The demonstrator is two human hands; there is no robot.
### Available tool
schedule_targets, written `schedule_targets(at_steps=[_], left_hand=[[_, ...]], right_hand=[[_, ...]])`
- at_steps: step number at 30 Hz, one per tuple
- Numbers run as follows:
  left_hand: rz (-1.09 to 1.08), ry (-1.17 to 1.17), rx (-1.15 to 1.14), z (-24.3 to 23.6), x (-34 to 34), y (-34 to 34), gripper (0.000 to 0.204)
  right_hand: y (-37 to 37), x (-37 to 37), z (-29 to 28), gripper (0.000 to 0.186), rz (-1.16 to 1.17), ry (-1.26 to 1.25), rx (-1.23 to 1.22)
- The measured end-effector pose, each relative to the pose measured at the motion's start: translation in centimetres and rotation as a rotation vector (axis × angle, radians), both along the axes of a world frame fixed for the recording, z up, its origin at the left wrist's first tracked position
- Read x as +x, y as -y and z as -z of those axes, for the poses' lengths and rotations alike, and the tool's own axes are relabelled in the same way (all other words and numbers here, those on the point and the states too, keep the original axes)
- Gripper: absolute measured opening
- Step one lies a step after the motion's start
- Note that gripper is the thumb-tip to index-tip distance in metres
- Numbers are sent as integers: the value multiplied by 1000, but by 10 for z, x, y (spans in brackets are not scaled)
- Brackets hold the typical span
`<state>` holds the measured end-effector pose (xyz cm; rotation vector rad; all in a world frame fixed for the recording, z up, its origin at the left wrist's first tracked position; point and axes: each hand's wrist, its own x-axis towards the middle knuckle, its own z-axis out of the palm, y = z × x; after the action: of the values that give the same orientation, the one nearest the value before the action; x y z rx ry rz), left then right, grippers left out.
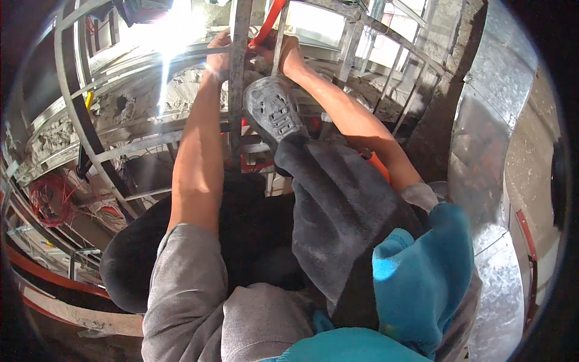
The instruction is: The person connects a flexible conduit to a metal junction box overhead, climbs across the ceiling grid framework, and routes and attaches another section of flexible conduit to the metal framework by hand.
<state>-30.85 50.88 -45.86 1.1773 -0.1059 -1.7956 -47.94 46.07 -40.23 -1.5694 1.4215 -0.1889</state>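
Observation:
Both my arms stretch forward to the far side of a metal frame. Curled beside an upright metal post [238,90] is my left hand [219,53], with its fingertips hidden by that post. My right hand [289,55] is bent in from the other side, partly behind a thin metal bar [279,39]. An orange-red strap-like strip [269,23] comes down from the top edge and ends between the two hands. Whatever the closed fingers hold there is too small and covered to make out. Just below my right hand is my grey shoe [274,108].
A bright light [172,27] glares at the upper left. Metal rungs [132,146] cross over rubble [57,136] on the left, with a coil of red wire [51,199] below. Along the right runs a shiny sheet-metal duct [485,133]. My dark trouser leg [344,205] reaches forward.

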Motion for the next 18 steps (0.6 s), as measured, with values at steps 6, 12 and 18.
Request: schedule_targets(at_steps=[6, 12, 18], left_hand=[[-78, -115, 71, 24, 15, 1, 42], [-27, -60, 107, 21, 11, -8, 44], [7, -134, 0, 47, 28, -2, 44]], right_hand=[[8, 16, 3, 26, -70, -70, -57], [-4, 13, -13, 27, 64, -6, 90], [3, 17, 1, 26, -10, -64, -33]])
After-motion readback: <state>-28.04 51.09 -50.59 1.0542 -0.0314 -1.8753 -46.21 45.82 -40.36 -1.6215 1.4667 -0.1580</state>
